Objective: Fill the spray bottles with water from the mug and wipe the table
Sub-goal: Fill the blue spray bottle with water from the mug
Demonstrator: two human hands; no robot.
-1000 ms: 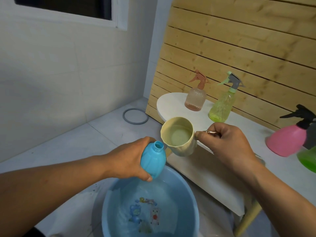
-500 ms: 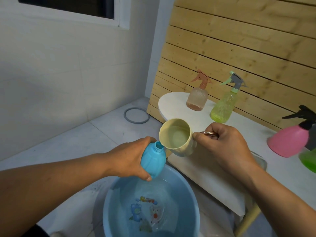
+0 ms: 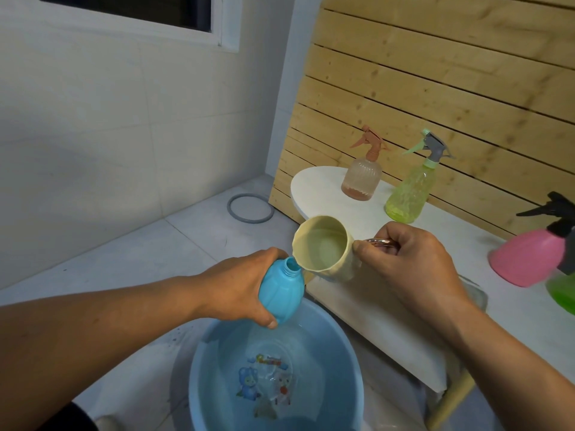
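My left hand (image 3: 236, 287) grips an uncapped blue bottle (image 3: 281, 295), tilted with its open neck toward the mug, above a blue basin (image 3: 348, 368) of water on the floor. My right hand (image 3: 410, 269) holds the metal handle of a cream mug (image 3: 323, 248). The mug is tipped toward the bottle, its rim touching the bottle's neck, and water shows inside it. On the white table (image 3: 320, 181) stand a peach spray bottle (image 3: 362, 177), a yellow-green spray bottle (image 3: 410, 191), a pink spray bottle (image 3: 529, 256) and a green bottle (image 3: 563, 293) at the right edge.
A wooden slat wall (image 3: 435, 88) backs the table. A grey ring (image 3: 250, 209) lies on the tiled floor near the wall corner. The table's wooden leg (image 3: 451, 402) stands to the right of the basin.
The mug has moved left and tipped further, and its rim now meets the blue bottle's neck. The view has shifted slightly.
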